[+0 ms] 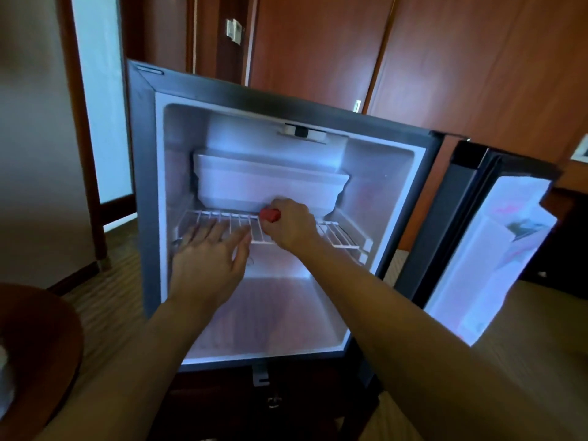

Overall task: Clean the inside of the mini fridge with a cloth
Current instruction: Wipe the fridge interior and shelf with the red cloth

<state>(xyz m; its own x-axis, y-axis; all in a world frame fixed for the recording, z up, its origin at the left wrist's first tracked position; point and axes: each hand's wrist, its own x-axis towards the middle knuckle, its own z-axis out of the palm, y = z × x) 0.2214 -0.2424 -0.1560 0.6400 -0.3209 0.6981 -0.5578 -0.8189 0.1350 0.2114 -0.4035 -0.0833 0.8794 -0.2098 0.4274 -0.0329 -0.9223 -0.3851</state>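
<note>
Wiping the wire shelf inside the mini fridge (pixel 144 173).

My left hand (pixel 208 265) lies flat, fingers straight, steadying the shelf (pixel 334 235); beyond it my right hand (pixel 291 226) bunches the red cloth (pixel 269 214), which I judge must sweep sideways next.

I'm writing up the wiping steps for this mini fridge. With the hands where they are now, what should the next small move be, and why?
Probably draw the red cloth, bunched in the right hand, sideways along the wire shelf. The cloth already sits on the shelf's middle, and the left hand lies flat on its left part, seemingly steadying it.
</note>
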